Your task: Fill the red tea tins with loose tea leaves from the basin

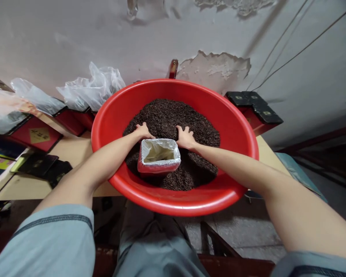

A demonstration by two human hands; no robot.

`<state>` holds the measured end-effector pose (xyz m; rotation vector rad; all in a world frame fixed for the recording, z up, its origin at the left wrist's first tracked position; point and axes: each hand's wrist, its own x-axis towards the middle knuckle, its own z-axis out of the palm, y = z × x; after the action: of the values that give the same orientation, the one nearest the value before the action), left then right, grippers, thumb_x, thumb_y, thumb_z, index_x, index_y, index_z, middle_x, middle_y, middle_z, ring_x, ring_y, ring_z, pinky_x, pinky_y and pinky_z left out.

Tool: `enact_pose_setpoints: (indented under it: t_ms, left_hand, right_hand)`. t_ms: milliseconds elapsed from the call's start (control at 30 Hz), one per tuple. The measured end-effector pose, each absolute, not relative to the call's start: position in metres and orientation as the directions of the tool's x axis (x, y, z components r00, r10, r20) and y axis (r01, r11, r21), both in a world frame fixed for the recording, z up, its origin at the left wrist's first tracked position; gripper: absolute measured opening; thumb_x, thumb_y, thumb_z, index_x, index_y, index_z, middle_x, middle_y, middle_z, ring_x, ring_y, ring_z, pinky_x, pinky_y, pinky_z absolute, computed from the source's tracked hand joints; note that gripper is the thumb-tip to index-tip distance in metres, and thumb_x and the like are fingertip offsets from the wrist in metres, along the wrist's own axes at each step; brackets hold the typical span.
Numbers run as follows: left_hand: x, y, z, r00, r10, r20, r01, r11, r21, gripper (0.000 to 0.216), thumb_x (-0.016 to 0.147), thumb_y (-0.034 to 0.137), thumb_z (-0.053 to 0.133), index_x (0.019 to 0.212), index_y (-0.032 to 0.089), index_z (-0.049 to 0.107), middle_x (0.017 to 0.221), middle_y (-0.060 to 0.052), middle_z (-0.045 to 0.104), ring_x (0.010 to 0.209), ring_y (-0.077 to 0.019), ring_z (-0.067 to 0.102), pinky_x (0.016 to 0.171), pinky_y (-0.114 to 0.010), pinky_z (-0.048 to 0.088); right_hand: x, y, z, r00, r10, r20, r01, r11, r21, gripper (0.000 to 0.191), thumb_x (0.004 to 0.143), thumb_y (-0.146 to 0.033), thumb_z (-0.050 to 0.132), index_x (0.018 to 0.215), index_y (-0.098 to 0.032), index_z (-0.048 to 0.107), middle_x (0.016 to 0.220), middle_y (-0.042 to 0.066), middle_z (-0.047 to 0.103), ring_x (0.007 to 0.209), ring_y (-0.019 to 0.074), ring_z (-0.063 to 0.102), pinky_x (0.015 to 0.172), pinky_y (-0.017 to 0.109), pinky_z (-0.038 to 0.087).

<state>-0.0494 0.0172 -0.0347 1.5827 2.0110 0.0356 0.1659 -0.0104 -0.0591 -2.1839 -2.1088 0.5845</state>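
I see the left hand (144,131) open, its fingers spread and pressed into the dark loose material (175,111). The right hand (186,137) is open too, fingers splayed on the same heap, level with the left and a little apart from it. Between the two hands, and slightly nearer the body, sits the red container (158,168), its mouth facing up and lined with clear plastic (177,157). Each thumb lies close by a back corner of it; I cannot tell whether either one touches.

Around both hands runs the wide red basin (178,209), which holds the heap and the container and rests on the tabletop (76,148). Well out to the left of the left hand I have red boxes (34,133) with plastic bags (95,86) rising from them, and black lids (36,163) lying nearer the body. Beyond the right hand, outside the basin, stand black-topped boxes (253,107).
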Motion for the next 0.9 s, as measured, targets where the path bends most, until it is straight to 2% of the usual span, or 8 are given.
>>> enact_pose_setpoints:
  t_ms: [67,200,300,433,533,633,733,900]
  left_hand:
    - [-0.048,0.011,-0.029,-0.134,0.890,-0.437,0.885,0.305,0.351,0.126,0.062,0.051,0.102,0.164,0.018,0.035,0.173,-0.029,0.024,0.149,-0.0436,0.053,0.117,-0.042,0.051]
    - [-0.045,0.001,-0.028,-0.077,0.922,-0.379,0.878,0.242,0.412,0.109,0.070,0.039,0.099,0.160,0.017,0.041,0.168,-0.029,0.033,0.143,-0.0430,0.058,0.115,-0.042,0.050]
    - [-0.044,0.001,-0.033,-0.036,0.937,-0.347,0.849,0.212,0.484,0.103,0.070,0.036,0.098,0.157,0.016,0.045,0.168,-0.030,0.034,0.141,-0.0447,0.059,0.112,-0.043,0.051]
    - [-0.042,0.004,-0.033,0.035,0.939,-0.342,0.769,0.193,0.609,0.105,0.072,0.026,0.095,0.161,0.010,0.041,0.164,-0.030,0.046,0.144,-0.0395,0.057,0.113,-0.040,0.050]
    - [-0.039,0.003,-0.026,0.083,0.931,-0.355,0.695,0.201,0.690,0.113,0.070,0.019,0.094,0.166,0.008,0.034,0.156,-0.028,0.058,0.135,-0.0371,0.065,0.104,-0.038,0.055]
    - [-0.036,-0.002,-0.021,0.119,0.910,-0.396,0.592,0.255,0.765,0.119,0.067,0.009,0.092,0.169,0.010,0.031,0.136,-0.025,0.073,0.114,-0.0370,0.075,0.087,-0.036,0.060]
    - [-0.033,-0.006,-0.021,0.141,0.897,-0.418,0.542,0.284,0.791,0.125,0.065,0.004,0.089,0.172,0.010,0.024,0.124,-0.023,0.077,0.104,-0.0368,0.077,0.078,-0.036,0.059]
    - [-0.033,-0.002,-0.028,0.207,0.912,-0.355,0.435,0.240,0.868,0.120,0.062,0.001,0.084,0.169,0.011,0.030,0.136,-0.024,0.071,0.106,-0.0312,0.076,0.079,-0.033,0.058]
  right_hand:
    - [0.167,-0.009,-0.060,-0.010,0.975,-0.223,0.951,-0.060,-0.303,0.106,0.079,-0.052,0.089,0.166,-0.028,0.034,0.161,0.022,0.037,0.145,0.0480,0.048,0.114,0.055,0.049]
    - [0.168,-0.007,-0.064,-0.021,0.980,-0.199,0.934,-0.052,-0.354,0.098,0.080,-0.046,0.088,0.162,-0.028,0.038,0.154,0.019,0.045,0.135,0.0441,0.061,0.113,0.051,0.051]
    - [0.168,-0.006,-0.068,-0.021,0.978,-0.208,0.921,-0.062,-0.384,0.100,0.078,-0.044,0.088,0.164,-0.030,0.037,0.157,0.018,0.044,0.131,0.0431,0.066,0.113,0.051,0.053]
    - [0.169,-0.003,-0.072,-0.039,0.978,-0.205,0.880,-0.064,-0.471,0.102,0.075,-0.036,0.089,0.164,-0.028,0.041,0.158,0.020,0.046,0.135,0.0411,0.063,0.117,0.049,0.050]
    - [0.170,0.002,-0.078,0.017,0.983,-0.185,0.757,-0.133,-0.640,0.097,0.069,-0.028,0.090,0.158,-0.025,0.050,0.155,0.018,0.052,0.141,0.0359,0.059,0.121,0.046,0.046]
    - [0.170,0.006,-0.085,0.040,0.980,-0.193,0.561,-0.182,-0.807,0.097,0.066,-0.020,0.085,0.156,-0.021,0.049,0.150,0.015,0.060,0.136,0.0287,0.062,0.118,0.042,0.049]
    - [0.168,0.007,-0.089,-0.001,0.975,-0.221,0.463,-0.195,-0.865,0.097,0.069,-0.017,0.078,0.159,-0.019,0.043,0.140,0.012,0.069,0.122,0.0235,0.070,0.107,0.039,0.058]
    - [0.159,0.006,-0.090,-0.051,0.968,-0.247,0.323,-0.218,-0.921,0.100,0.070,-0.016,0.075,0.162,-0.021,0.035,0.138,0.012,0.072,0.114,0.0221,0.074,0.099,0.039,0.062]
